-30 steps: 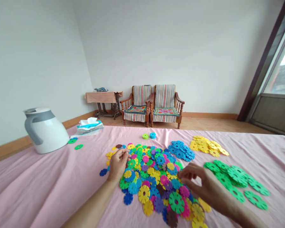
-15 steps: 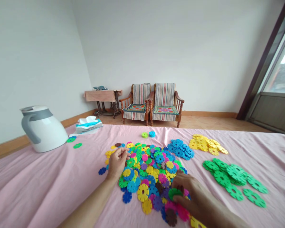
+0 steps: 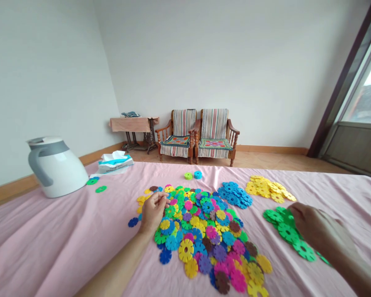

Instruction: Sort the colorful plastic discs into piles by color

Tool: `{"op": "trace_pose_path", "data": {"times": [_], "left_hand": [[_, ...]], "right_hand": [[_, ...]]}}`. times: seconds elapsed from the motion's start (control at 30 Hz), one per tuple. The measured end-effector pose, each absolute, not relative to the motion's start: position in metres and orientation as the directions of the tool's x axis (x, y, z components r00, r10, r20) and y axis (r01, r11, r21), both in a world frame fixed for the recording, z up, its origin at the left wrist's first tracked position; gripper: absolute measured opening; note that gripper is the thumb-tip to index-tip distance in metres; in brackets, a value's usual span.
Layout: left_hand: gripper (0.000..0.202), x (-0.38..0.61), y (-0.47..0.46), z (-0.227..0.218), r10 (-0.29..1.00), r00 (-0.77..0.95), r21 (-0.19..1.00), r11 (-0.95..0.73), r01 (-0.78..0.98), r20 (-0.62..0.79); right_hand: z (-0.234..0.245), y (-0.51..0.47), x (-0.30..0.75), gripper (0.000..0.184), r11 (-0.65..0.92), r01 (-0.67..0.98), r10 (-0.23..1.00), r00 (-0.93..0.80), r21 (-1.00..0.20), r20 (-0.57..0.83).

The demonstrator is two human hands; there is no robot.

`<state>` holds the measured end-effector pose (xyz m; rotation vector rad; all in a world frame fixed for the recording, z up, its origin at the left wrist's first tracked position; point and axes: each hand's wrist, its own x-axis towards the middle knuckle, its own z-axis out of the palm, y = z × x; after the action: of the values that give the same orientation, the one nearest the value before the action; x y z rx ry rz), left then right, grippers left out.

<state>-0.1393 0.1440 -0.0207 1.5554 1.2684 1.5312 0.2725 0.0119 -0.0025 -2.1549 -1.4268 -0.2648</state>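
Observation:
Slotted plastic snowflake discs in many colours lie in a large mixed heap (image 3: 204,231). At its left edge rests my left hand (image 3: 154,210), thumb and fingers pinched together; what they hold, if anything, is hidden. My right hand (image 3: 315,227) reaches down over the pile of green discs (image 3: 289,233), with curled fingers. Its fingertips are hidden, so I cannot make out a disc in them. Behind the heap lie a pile of blue discs (image 3: 235,194) and a pile of yellow discs (image 3: 267,189).
A white and grey jug (image 3: 62,169) stands at the left, with a tissue pack (image 3: 115,163) beside it. A few green and blue discs (image 3: 100,189) lie near the jug. Small lime (image 3: 188,176) and blue (image 3: 198,175) stacks sit at the back of the pink cloth (image 3: 80,247).
My right hand has moved right from the mixed heap, where it held a green disc, to the green pile. My left hand has stayed in place.

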Motion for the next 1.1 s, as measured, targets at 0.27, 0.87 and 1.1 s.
{"op": "trace_pose_path", "data": {"times": [0.27,0.87,1.1], "left_hand": [[0.023,-0.139,0.144,-0.022,0.911,-0.121,0.907,-0.363,0.213,0.393],[0.024,-0.141,0.144,-0.026,0.908,-0.094,0.892,-0.375,0.251,0.409],[0.023,-0.137,0.141,-0.023,0.903,-0.066,0.877,-0.392,0.276,0.425]], "right_hand": [[0.003,0.017,0.252,0.037,-0.243,0.957,0.833,0.290,-0.158,0.471],[0.001,0.006,0.103,0.052,0.322,0.850,0.946,-0.300,-0.416,0.119],[-0.001,0.005,0.117,0.026,0.354,0.857,0.920,-0.247,-0.375,0.306]]}}
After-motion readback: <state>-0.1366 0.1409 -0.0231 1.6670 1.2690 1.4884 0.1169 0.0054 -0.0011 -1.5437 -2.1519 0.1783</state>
